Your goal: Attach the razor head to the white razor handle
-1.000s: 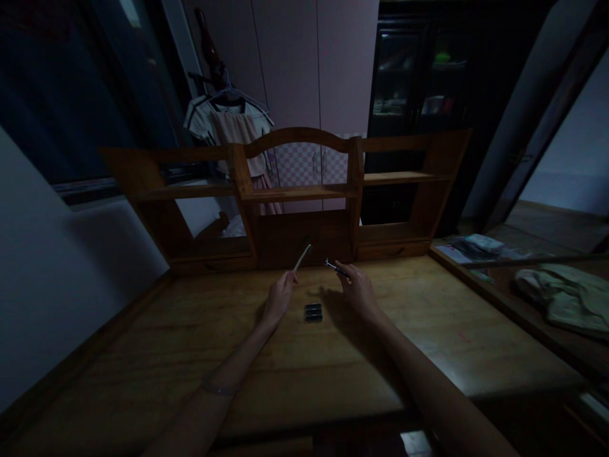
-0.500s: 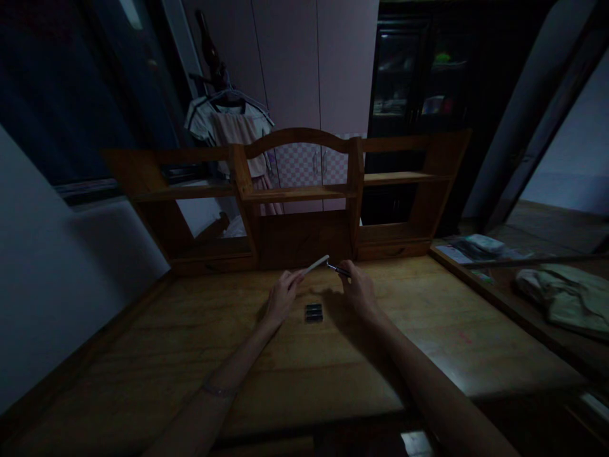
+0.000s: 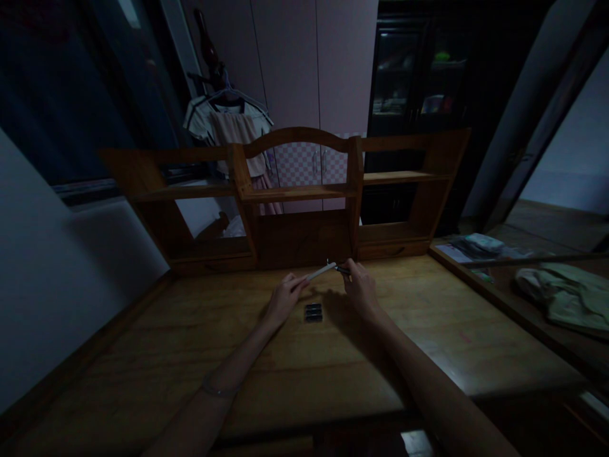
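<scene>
My left hand (image 3: pixel 285 297) is closed on the near end of a slim, flat whitish stick (image 3: pixel 321 271), which slants up to the right over the desk. My right hand (image 3: pixel 359 285) pinches a slim dark-handled tool with a shiny metal end (image 3: pixel 339 270). The tool's front end meets the stick's far end, and a small bright piece shows just behind it. In this dim light I cannot tell the exact kind of either thing. Below and between my hands, a small clear case with three black pieces in a row (image 3: pixel 313 313) lies on the desk.
The wooden desk (image 3: pixel 228 355) has a shelf unit (image 3: pixel 299 195) along its back edge. To the right, a pale cloth bag or garment (image 3: pixel 566 295) and plastic-wrapped items (image 3: pixel 483 243) lie beyond the desk's raised edge. Clothes (image 3: pixel 233 127) hang behind the shelves.
The whitish stick has shifted slightly right and its far end has dropped a little. The tool's metal end now sits partly behind the stick. Both hands keep their holds; the case has not moved.
</scene>
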